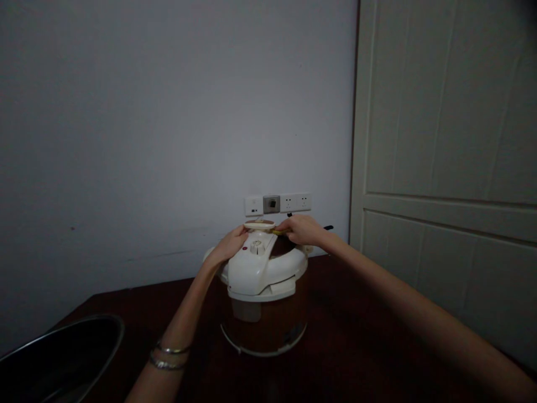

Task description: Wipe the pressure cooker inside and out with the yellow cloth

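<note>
A pressure cooker [262,313] with a brown body and a white lid [247,274] stands upright on the dark table. On top of the lid are a raised handle [259,225] and a round knob [257,247]. My left hand [230,246] is closed against the left side of this handle, its fingertips partly hidden. At the handle's right side, my right hand [305,228] is closed on a thin yellow object [280,231] whose kind I cannot make out. Dark tips show beyond my right hand, one above it and one to its right.
A large dark basin [119,330] with a shiny rim stands at the lower left of the table [168,288]. Behind the cooker, wall sockets [296,202] and switches line the pale wall. A white panelled door [444,168] rises on the right.
</note>
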